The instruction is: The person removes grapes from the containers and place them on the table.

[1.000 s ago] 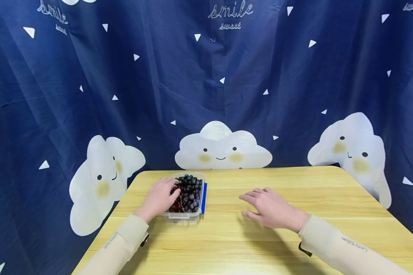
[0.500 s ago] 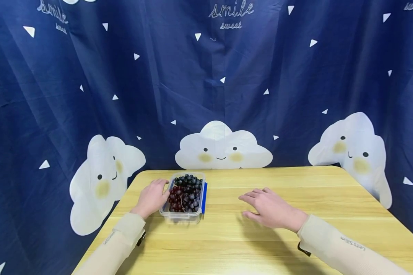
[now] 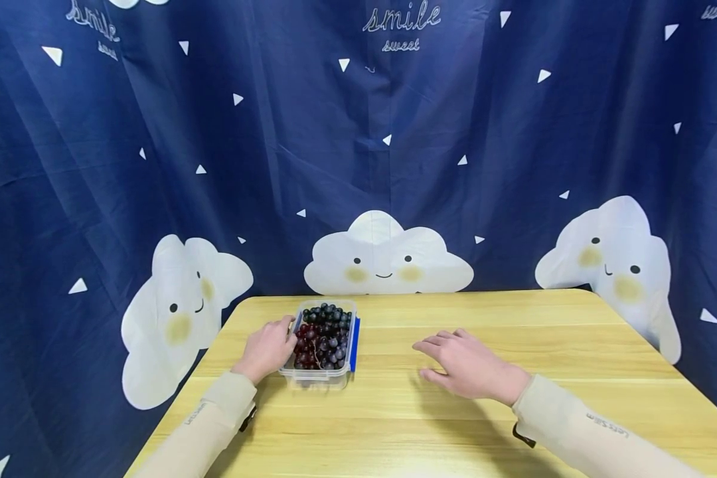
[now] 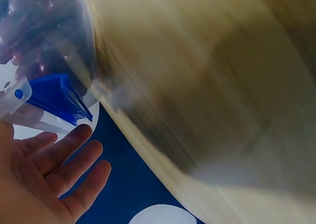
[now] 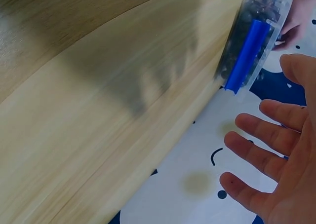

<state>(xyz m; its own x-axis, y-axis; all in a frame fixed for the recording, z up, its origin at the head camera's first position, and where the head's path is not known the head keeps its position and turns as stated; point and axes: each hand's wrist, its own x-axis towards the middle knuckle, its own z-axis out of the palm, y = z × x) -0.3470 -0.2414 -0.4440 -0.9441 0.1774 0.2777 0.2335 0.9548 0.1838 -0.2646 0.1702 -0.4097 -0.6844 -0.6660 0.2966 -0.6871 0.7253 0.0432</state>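
Note:
A clear plastic container [image 3: 317, 375] stands at the left of the table, full of red and dark grapes [image 3: 322, 340]. Along its right side runs a blue flap [image 3: 354, 345]. My left hand [image 3: 265, 349] is at the container's left side, fingertips right at the rim. In the left wrist view, the fingers [image 4: 81, 169] reach out loosely just below another blue flap [image 4: 54, 93]. Apart from the container, my right hand [image 3: 472, 364] hovers over the table with fingers spread; the right wrist view shows its bare fingers [image 5: 261, 152] holding nothing.
The light wooden table [image 3: 382, 425] carries the container near its back left edge. Directly behind the table hangs a dark blue curtain [image 3: 334, 166] printed with white clouds [image 3: 388, 262] and triangles.
The left hand has pulled back left from over the grapes to the container's left side, then edged slightly right to its rim. The container and right hand stay nearly in place.

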